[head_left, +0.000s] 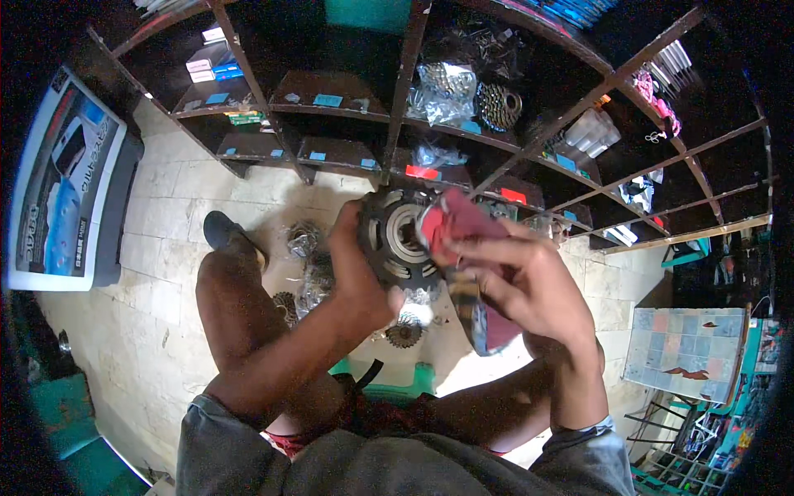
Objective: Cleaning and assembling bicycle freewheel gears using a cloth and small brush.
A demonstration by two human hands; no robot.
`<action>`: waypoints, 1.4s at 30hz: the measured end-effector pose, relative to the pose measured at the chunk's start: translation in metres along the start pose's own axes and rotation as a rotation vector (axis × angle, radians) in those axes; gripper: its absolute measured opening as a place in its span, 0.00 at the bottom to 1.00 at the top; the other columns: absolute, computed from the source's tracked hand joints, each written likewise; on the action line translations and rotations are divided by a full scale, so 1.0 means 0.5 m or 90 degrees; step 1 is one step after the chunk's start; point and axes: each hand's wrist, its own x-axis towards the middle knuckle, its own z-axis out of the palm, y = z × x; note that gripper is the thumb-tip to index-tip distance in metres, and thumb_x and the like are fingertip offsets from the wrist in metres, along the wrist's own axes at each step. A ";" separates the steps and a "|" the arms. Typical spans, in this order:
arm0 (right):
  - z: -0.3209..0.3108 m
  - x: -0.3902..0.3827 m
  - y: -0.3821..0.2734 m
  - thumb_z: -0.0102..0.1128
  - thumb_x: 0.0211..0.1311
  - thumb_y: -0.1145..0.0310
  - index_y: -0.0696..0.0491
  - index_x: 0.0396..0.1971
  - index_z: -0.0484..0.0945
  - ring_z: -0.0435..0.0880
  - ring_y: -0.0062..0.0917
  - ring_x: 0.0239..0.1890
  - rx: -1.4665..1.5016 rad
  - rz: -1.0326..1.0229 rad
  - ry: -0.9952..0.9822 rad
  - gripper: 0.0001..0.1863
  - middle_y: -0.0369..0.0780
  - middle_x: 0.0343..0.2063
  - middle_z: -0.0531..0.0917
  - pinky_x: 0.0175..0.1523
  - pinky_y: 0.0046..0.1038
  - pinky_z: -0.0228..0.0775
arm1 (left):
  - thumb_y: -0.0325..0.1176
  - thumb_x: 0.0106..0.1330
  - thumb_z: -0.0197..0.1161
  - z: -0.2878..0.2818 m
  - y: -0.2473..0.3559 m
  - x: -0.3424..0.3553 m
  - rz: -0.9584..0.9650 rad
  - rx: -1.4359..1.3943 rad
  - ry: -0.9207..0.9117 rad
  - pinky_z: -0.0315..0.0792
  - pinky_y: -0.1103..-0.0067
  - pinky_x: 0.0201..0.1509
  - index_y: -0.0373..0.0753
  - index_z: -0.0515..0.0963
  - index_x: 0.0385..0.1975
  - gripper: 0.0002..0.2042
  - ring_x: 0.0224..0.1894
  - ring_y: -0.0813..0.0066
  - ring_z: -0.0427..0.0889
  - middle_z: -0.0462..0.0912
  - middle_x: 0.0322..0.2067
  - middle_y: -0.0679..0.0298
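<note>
A seated person works over a pale tiled floor (161,248) before a dark wooden shelf (403,78), both hands occupied. The left hand (356,269) grips one round black part (395,240) with a silvery centre ring, its fingers curled around the left edge. The right hand (538,285) presses one red cloth (467,219) against the part's right side, fingers closed on the fabric. The part is held above the floor, just out from the shelf's lower edge.

Below, two sprocket clusters lie on the floor: a first sprocket cluster (284,307) left of the part and a second sprocket cluster (404,331) nearer the person. Two bundles in clear plastic sit left of the part, an upper bundle (304,238) toward the shelf's lower edge and a lower bundle (314,285) beside the left wrist. One more sprocket cluster, a shelved one (499,107), stands in a compartment beside clear plastic bags (445,93). One large printed box (70,182) stands past the shelf's left end.
</note>
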 end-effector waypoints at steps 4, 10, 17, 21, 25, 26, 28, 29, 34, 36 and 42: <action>0.005 0.003 -0.003 0.64 0.58 0.78 0.49 0.53 0.85 0.85 0.48 0.48 -0.036 -0.098 0.135 0.21 0.50 0.48 0.85 0.54 0.41 0.77 | 0.49 0.60 0.61 0.008 -0.016 0.000 0.014 0.057 0.031 0.77 0.64 0.63 0.36 0.70 0.60 0.31 0.54 0.63 0.83 0.82 0.53 0.57; 0.033 -0.001 0.016 0.61 0.65 0.74 0.51 0.56 0.83 0.85 0.53 0.46 -0.141 0.008 0.205 0.19 0.55 0.47 0.85 0.53 0.45 0.77 | 0.44 0.57 0.63 0.015 -0.012 0.003 0.037 0.039 0.043 0.76 0.65 0.64 0.36 0.69 0.60 0.31 0.55 0.64 0.83 0.82 0.52 0.57; 0.035 -0.005 -0.001 0.59 0.69 0.75 0.60 0.55 0.82 0.86 0.36 0.50 0.064 0.008 0.035 0.16 0.51 0.46 0.87 0.56 0.34 0.74 | 0.39 0.53 0.66 0.001 0.017 0.005 0.049 -0.015 0.025 0.74 0.66 0.64 0.37 0.69 0.59 0.31 0.55 0.65 0.82 0.82 0.52 0.58; 0.046 0.019 0.021 0.57 0.71 0.71 0.55 0.56 0.82 0.85 0.49 0.51 -0.069 -0.021 0.254 0.16 0.54 0.49 0.85 0.57 0.41 0.76 | 0.36 0.51 0.67 -0.015 0.010 0.011 0.053 -0.022 0.025 0.74 0.67 0.65 0.37 0.69 0.58 0.31 0.55 0.66 0.81 0.82 0.52 0.58; 0.081 0.027 0.044 0.54 0.73 0.69 0.57 0.58 0.79 0.84 0.56 0.50 -0.030 0.006 0.252 0.18 0.59 0.47 0.84 0.56 0.46 0.75 | 0.51 0.70 0.47 -0.038 -0.012 0.042 0.109 0.116 0.068 0.77 0.66 0.62 0.42 0.79 0.53 0.23 0.51 0.65 0.85 0.86 0.49 0.62; 0.092 0.024 0.045 0.54 0.73 0.69 0.58 0.58 0.79 0.84 0.57 0.49 -0.015 0.065 0.233 0.18 0.60 0.46 0.84 0.56 0.47 0.75 | 0.51 0.72 0.46 -0.044 -0.019 0.046 0.122 0.105 0.119 0.77 0.66 0.61 0.42 0.79 0.52 0.23 0.50 0.66 0.86 0.87 0.47 0.62; 0.117 0.016 0.039 0.52 0.74 0.69 0.60 0.59 0.78 0.83 0.59 0.48 0.021 0.176 0.184 0.19 0.63 0.44 0.83 0.54 0.49 0.75 | 0.52 0.75 0.43 -0.054 -0.031 0.051 0.170 0.032 0.061 0.78 0.67 0.60 0.43 0.81 0.50 0.23 0.48 0.67 0.86 0.88 0.45 0.62; 0.128 0.015 0.036 0.51 0.73 0.69 0.61 0.60 0.77 0.83 0.60 0.45 -0.063 0.124 0.202 0.20 0.64 0.42 0.83 0.51 0.50 0.75 | 0.49 0.75 0.43 -0.058 -0.031 0.051 0.152 0.008 0.091 0.77 0.66 0.62 0.42 0.80 0.51 0.23 0.50 0.66 0.85 0.87 0.47 0.61; 0.119 0.003 0.009 0.58 0.72 0.71 0.61 0.56 0.81 0.88 0.46 0.49 0.015 0.129 0.191 0.17 0.56 0.46 0.87 0.57 0.38 0.77 | 0.53 0.73 0.46 -0.052 -0.030 0.055 0.112 0.056 0.200 0.80 0.65 0.58 0.40 0.83 0.50 0.26 0.47 0.63 0.87 0.88 0.45 0.59; 0.099 0.003 -0.001 0.58 0.74 0.70 0.60 0.56 0.82 0.86 0.34 0.53 0.178 0.128 0.245 0.16 0.48 0.49 0.88 0.61 0.32 0.73 | 0.54 0.72 0.47 -0.036 -0.028 0.059 0.111 0.015 0.178 0.82 0.65 0.55 0.39 0.83 0.49 0.25 0.43 0.63 0.88 0.88 0.43 0.58; 0.104 0.041 0.004 0.59 0.72 0.64 0.51 0.68 0.73 0.86 0.48 0.54 -0.093 0.103 0.243 0.26 0.56 0.53 0.84 0.59 0.41 0.77 | 0.54 0.70 0.49 0.007 -0.053 0.055 0.095 0.073 0.199 0.82 0.66 0.52 0.40 0.83 0.45 0.24 0.39 0.62 0.89 0.89 0.40 0.58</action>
